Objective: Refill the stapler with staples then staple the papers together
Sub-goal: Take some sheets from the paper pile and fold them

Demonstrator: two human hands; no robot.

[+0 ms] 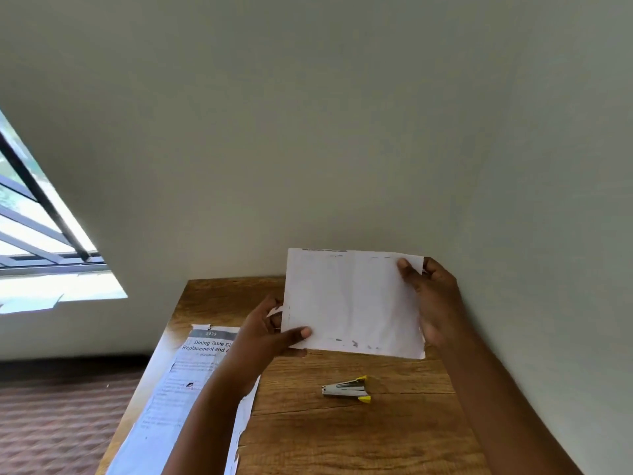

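The left hand (263, 334) and right hand (433, 299) pinch opposite edges of the papers (352, 303), lifted upright. Below them the stapler (347, 390) lies untouched on the table (342, 440); stapling evidently remains, refilling unclear.

a white sheaf of papers (352, 301) was held upright above the table, its blank back facing the camera, faint print showing through along the top and bottom edges, its lower edge close above the wood. a small silver stapler (347, 390) with yellow ends lay on its side on the wooden top, below the held papers and apart from them. a printed sheet (191, 378) with a bold heading lay flat along the left edge.
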